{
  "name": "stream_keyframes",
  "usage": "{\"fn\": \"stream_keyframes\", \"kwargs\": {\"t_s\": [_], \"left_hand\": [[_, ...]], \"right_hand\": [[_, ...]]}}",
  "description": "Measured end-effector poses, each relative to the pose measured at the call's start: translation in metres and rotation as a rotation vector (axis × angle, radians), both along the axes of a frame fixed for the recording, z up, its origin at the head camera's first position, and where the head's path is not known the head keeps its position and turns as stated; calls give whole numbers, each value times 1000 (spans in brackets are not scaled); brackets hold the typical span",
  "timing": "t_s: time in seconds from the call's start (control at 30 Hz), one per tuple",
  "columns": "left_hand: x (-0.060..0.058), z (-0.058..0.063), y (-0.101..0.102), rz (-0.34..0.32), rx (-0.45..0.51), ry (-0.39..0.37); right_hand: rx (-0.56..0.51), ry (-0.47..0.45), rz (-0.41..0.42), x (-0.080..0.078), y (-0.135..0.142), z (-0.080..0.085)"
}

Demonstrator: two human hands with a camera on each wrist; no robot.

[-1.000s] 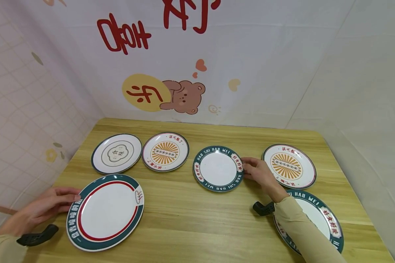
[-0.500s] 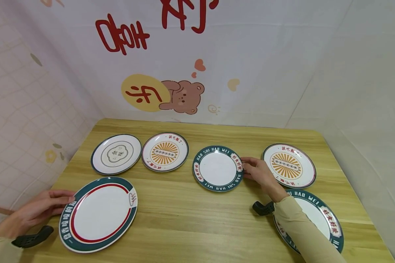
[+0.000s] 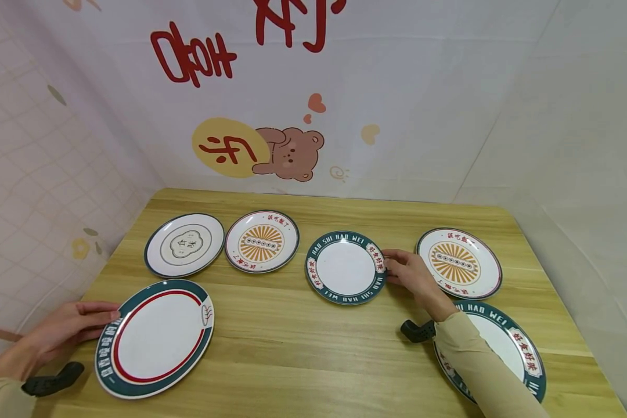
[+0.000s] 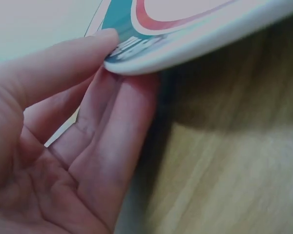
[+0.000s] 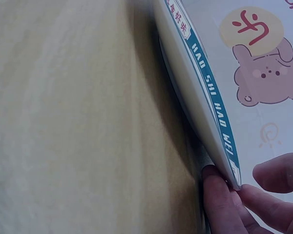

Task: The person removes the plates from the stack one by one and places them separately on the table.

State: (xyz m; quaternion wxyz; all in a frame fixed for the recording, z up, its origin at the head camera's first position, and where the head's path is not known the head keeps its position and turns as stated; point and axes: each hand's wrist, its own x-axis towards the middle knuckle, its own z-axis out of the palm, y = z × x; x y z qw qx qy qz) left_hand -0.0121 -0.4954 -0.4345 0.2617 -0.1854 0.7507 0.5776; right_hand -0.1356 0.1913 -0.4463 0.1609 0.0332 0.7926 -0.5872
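At the front left, my left hand [image 3: 65, 331] holds the edge of a large green-rimmed plate [image 3: 159, 337] with a red ring. In the left wrist view the thumb [image 4: 75, 61] lies on top of the rim and the other fingers are beneath it. Near the table's middle sits a small green-rimmed plate [image 3: 346, 269] lettered HAO SHI HAO WEI. My right hand [image 3: 413, 278] grips its right edge. In the right wrist view the plate's rim [image 5: 216, 105] comes down between the fingers [image 5: 222, 202], with one upper digit apart from it.
A white plate with a cloud emblem [image 3: 184, 245] and a sunburst plate [image 3: 262, 241] lie at the back left. Another sunburst plate [image 3: 458, 263] stands back right. Beneath my right forearm is a large green-rimmed plate [image 3: 522, 354]. Patterned cloth [image 3: 407, 116] hangs behind the table [image 3: 303, 360].
The large red-ringed plate and my left hand have moved a little to the left. My right hand and the small plate have stayed put.
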Motion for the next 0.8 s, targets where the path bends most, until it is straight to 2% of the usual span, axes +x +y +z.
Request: {"fn": "stream_keyframes", "kwargs": {"t_s": [0.1, 0.23, 0.33, 0.4, 0.53, 0.67, 0.8], "left_hand": [[1, 5, 6, -59, -151, 44], [4, 11, 18, -172, -409, 138], [9, 14, 33, -208, -563, 246], [10, 15, 43, -207, -627, 323], [13, 14, 62, -185, -680, 441], [15, 13, 74, -127, -652, 503], [16, 18, 84, -107, -666, 567]], "right_hand": [[5, 6, 8, 0, 0, 0], [9, 4, 8, 0, 0, -1], [8, 3, 6, 1, -1, -1], [3, 3, 6, 1, 0, -1], [-9, 2, 6, 1, 1, -1], [-12, 7, 10, 0, 1, -2], [-10, 6, 4, 0, 1, -2]]}}
